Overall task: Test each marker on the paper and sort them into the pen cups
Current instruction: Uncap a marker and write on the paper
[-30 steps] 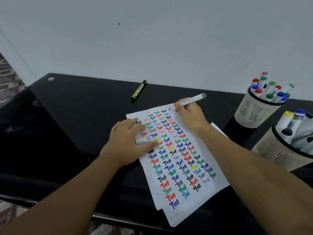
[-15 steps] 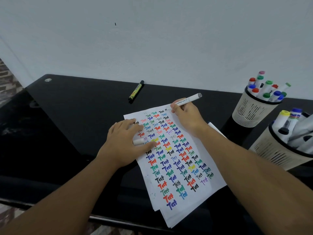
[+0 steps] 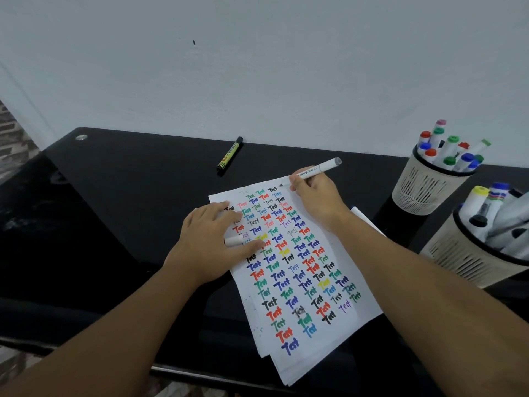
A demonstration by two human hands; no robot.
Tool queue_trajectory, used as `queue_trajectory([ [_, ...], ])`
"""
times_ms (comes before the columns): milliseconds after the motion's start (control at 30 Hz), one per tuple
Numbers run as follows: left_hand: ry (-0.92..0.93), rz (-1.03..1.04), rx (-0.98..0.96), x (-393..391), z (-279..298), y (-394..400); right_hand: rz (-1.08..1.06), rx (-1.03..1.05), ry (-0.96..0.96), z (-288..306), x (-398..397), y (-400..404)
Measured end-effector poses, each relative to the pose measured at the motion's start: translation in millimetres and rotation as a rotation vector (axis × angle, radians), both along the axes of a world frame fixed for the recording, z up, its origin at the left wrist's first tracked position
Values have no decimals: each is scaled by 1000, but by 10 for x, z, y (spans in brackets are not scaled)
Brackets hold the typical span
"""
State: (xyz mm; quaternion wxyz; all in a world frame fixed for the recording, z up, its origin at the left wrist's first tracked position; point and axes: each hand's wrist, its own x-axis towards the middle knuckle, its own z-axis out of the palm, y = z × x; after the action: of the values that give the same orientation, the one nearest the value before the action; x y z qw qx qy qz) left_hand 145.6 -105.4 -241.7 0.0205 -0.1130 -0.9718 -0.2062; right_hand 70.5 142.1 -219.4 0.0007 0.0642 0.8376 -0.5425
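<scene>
Black desk (image 3: 120, 213) holds paper (image 3: 337, 316) crowded with many-coloured "Test" scribbles.

Paper (image 3: 300, 282) mid desk (image 3: 114, 224); pen cups (image 3: 423, 181) right; lone marker (image 3: 230, 156) behind.

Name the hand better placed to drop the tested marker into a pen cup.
Right. The right hand already grips the marker, and both pen cups stand on its side; the left hand holds the paper.
</scene>
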Motion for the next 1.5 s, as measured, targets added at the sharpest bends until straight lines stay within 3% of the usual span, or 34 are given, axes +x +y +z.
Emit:
queue_trajectory([
  [1500,2,-7,5,-17,-50,-26,-34,13,103,-18,20,18],
])
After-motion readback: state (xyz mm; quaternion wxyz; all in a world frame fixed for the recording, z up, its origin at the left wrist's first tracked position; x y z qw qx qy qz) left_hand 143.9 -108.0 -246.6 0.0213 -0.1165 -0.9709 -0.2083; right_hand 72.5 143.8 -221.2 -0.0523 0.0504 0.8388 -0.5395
